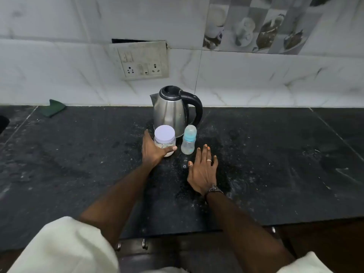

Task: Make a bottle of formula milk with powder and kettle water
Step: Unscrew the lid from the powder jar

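1. The right hand (203, 170) lies flat and open on the dark countertop (275, 154), holding nothing.
2. The baby bottle (188, 139) stands upright just beyond its fingertips, capped (so likely the next reach).
3. The left hand (153, 149) wraps the lidded powder jar (165, 139), beside the bottle.
4. The kettle (173, 110) stands behind both, handle rightward, below a wall socket (142, 61)
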Demonstrator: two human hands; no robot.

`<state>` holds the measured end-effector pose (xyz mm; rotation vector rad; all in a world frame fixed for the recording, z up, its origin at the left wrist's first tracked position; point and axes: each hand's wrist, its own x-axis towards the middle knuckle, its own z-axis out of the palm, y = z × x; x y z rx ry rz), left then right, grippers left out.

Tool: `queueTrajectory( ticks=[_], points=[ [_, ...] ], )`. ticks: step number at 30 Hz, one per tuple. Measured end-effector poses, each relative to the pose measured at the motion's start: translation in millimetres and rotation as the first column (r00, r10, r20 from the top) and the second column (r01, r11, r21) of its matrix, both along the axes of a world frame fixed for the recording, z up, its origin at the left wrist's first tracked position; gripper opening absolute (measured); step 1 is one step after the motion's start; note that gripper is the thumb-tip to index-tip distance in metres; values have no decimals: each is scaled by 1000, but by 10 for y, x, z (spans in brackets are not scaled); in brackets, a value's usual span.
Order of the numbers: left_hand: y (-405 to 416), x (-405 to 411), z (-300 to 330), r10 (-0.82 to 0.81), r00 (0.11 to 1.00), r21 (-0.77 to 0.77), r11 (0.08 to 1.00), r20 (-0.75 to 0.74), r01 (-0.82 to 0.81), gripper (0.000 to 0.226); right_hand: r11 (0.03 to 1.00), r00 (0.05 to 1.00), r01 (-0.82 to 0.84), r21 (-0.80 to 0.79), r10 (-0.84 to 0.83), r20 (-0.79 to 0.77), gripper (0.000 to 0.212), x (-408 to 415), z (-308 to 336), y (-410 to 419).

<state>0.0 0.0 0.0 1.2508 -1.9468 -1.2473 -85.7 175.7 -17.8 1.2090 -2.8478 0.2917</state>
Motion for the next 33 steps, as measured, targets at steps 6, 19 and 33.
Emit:
queueTrajectory(
  ticks=[6,19,33],
  points=[
    [0,-107,24,28,998,-48,998,-50,-31,111,999,1000,-17,44,17,1,71,-98,19,38],
    [302,365,-122,-42,998,-194,981,-56,30,86,994,997,-74,82,72,22,63,-163,3,83],
    [856,1181,-233,-84,996,-189,979,-41,75,94,996,997,-71,46,69,36,65,-60,-89,138]
  ],
)
